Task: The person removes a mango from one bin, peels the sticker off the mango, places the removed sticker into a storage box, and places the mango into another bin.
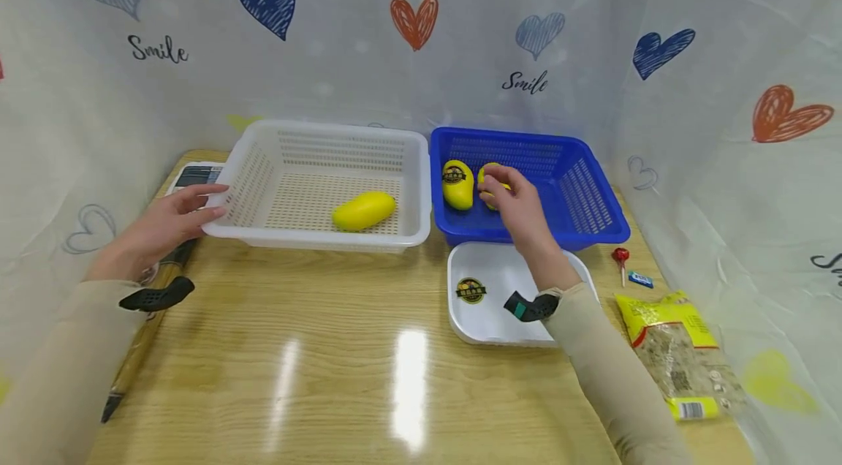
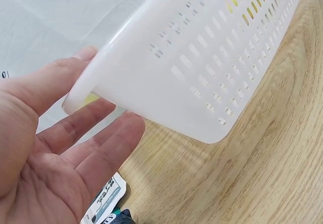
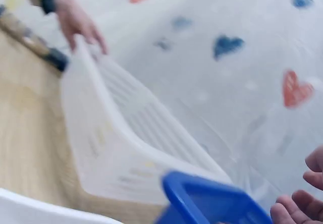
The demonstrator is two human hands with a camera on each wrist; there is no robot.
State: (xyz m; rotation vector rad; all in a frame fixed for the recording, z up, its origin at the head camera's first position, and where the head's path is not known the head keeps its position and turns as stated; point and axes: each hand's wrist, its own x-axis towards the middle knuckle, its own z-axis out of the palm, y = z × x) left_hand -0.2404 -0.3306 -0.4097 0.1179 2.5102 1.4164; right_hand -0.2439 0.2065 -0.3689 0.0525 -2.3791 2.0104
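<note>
My left hand (image 1: 164, 225) holds the left end of a white plastic basket (image 1: 316, 236), thumb over the rim (image 2: 113, 52) and fingers underneath. A yellow mango (image 1: 364, 211) lies in that basket. Over the blue basket (image 1: 549, 191) to its right hovers my right hand (image 1: 520, 208), its fingers loosely bent and apart. Below that hand is a mango (image 1: 487, 202), partly hidden; no grip on it shows. Another mango (image 1: 458, 187), bearing a black and gold sticker, sits at the blue basket's left side. In the right wrist view, the fingers (image 3: 290, 209) appear with nothing between them.
A white tray (image 1: 503, 260) with a round sticker (image 1: 471, 291) stands before the blue basket. On the right lie a red lollipop (image 1: 620, 256), a small blue packet (image 1: 640, 278) and a yellow bag (image 1: 684, 363). A long dark-tipped object (image 1: 131, 363) lies along the left edge.
</note>
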